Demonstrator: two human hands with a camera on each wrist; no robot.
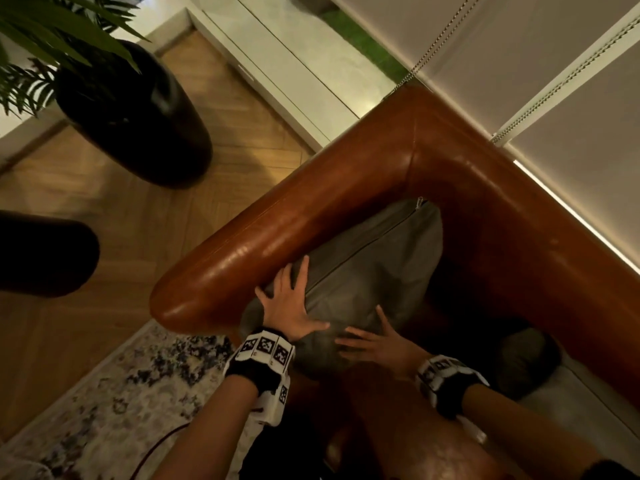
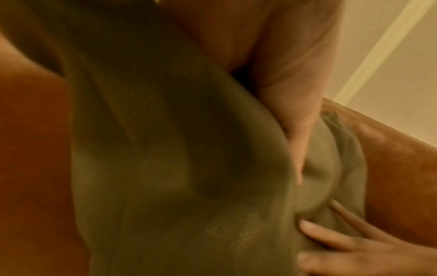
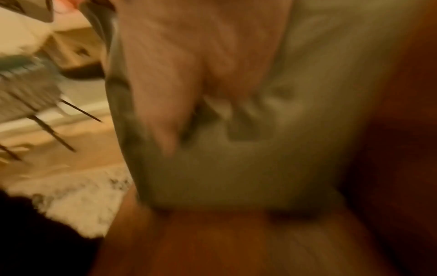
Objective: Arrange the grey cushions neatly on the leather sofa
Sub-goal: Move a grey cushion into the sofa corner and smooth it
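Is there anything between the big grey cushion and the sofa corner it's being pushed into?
Nothing visible. The grey cushion already sits in the corner of the leather sofa, against the armrest. The left hand and right hand lie flat on it. A second cushion lies further along the seat, clear of the corner.

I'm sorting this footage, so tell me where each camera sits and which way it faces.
Head: looks down at both forearms, left hand and right hand flat on the grey cushion in the sofa corner.
Left wrist: looks along its fingers into the cushion.
Right wrist: blurred; hand on the cushion, rug beyond.
Shared: the cushion.
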